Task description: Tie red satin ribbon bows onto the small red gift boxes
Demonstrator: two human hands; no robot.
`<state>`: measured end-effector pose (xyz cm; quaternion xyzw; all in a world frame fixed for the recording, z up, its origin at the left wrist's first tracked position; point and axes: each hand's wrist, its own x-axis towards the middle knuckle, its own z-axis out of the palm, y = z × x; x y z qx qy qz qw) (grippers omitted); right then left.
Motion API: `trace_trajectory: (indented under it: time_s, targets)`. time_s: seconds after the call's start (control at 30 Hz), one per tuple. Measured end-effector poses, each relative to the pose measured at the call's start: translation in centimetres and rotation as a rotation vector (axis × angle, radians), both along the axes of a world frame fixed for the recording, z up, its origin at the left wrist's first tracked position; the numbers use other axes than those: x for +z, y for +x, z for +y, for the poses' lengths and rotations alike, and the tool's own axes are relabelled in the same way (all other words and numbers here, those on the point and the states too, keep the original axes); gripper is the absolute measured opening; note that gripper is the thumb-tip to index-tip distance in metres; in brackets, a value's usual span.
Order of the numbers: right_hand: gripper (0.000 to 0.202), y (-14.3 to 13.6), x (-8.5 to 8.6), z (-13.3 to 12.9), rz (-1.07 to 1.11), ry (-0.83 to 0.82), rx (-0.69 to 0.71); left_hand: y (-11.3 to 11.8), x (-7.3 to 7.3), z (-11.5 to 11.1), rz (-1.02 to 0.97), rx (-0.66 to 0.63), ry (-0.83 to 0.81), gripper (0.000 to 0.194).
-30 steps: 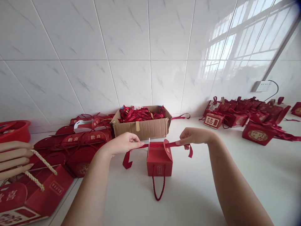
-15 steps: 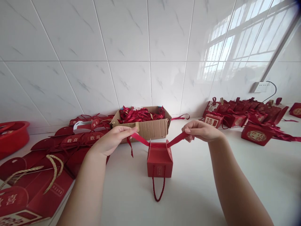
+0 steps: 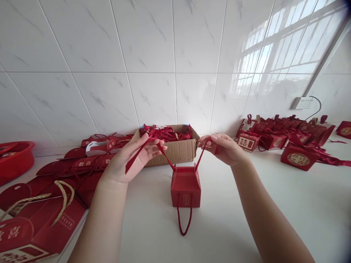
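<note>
A small red gift box [image 3: 185, 186] stands upright on the white table, with a dark red cord handle [image 3: 184, 232] hanging down its near side. A red ribbon [image 3: 166, 157] comes out at both sides of its top. My left hand [image 3: 134, 157] pinches one end of this ribbon between thumb and fingers, and the tail lies across the palm. The other end is pinched by my right hand [image 3: 223, 148], above and to the right of the box. Both ribbon halves slant up from the box to the hands.
Behind the box, a cardboard box [image 3: 175, 151] holds many red ribbons. Flat red boxes [image 3: 55, 208] with rope handles are piled at left, beside a red basin [image 3: 16, 160]. Made-up red boxes [image 3: 297, 155] stand at right, under a wall socket [image 3: 302, 103].
Both hands have moved slightly up, and my right hand has come inward to the left. The ribbon ends now rise more steeply, and my left hand has turned, showing its palm.
</note>
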<state>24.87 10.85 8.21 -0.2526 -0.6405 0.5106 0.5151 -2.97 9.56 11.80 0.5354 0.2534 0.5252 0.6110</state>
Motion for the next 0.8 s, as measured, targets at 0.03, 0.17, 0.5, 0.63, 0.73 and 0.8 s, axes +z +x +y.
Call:
trace_trajectory:
  time_s: [0.03, 0.17, 0.5, 0.63, 0.73, 0.8]
  targets:
    - [0.025, -0.1, -0.1, 0.1, 0.039, 0.021, 0.011, 0.0, 0.1, 0.0, -0.035, -0.002, -0.001, 0.019]
    - [0.035, -0.4, -0.2, 0.3, 0.183, 0.089, 0.048, 0.2, 0.4, 0.1, -0.133, 0.021, 0.000, 0.031]
    - [0.034, -0.6, 0.9, -1.3, 0.069, 0.203, 0.046, 0.7, 0.5, -1.5, 0.037, 0.220, 0.308, 0.016]
    - [0.019, -0.8, 1.1, -2.4, 0.003, 0.229, -0.062, 0.9, 0.5, -2.0, 0.092, 0.338, 0.416, 0.017]
    - [0.020, -1.0, 1.5, -3.0, -0.007, 0.267, -0.065, 1.1, 0.3, -2.1, 0.146, 0.391, 0.457, 0.018]
    - [0.021, -1.1, 1.7, -3.2, -0.011, 0.289, -0.074, 1.2, 0.1, -2.0, 0.199, 0.410, 0.475, 0.018]
